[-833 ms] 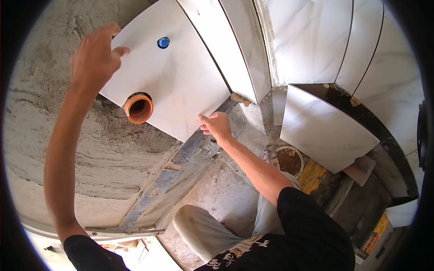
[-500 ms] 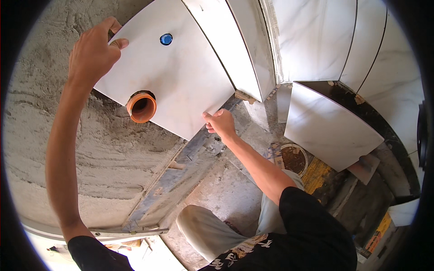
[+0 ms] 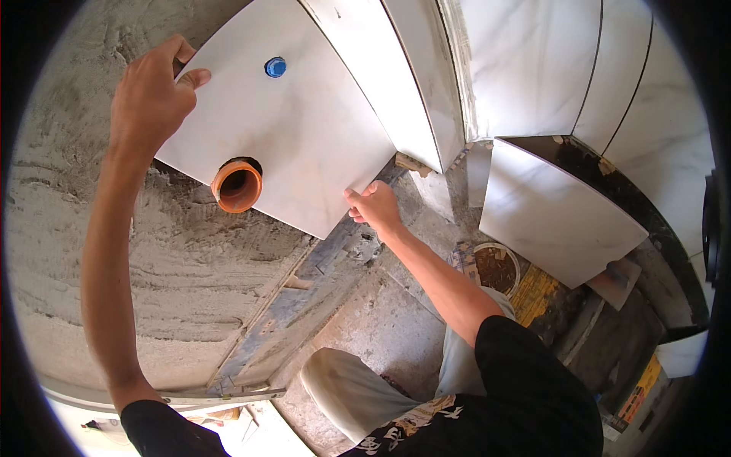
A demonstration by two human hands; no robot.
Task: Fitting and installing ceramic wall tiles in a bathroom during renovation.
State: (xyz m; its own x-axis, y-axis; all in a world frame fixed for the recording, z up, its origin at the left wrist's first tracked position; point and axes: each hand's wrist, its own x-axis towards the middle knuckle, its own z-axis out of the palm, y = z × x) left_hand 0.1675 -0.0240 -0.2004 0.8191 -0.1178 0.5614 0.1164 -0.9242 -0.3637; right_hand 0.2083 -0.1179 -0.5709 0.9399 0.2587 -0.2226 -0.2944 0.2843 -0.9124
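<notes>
Your left hand's (image 3: 152,99) grip pinches the white tile's (image 3: 301,126) left edge; your right hand (image 3: 375,207) pinches its near right edge, right of the orange pipe (image 3: 237,189).

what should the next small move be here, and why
I'd probably ease the white tile closer to the rough wall, both hands guiding it: the left hand grips one edge, the right hand is at the opposite edge, and a dark strip under the tile beside the orange pipe suggests a gap.
</notes>
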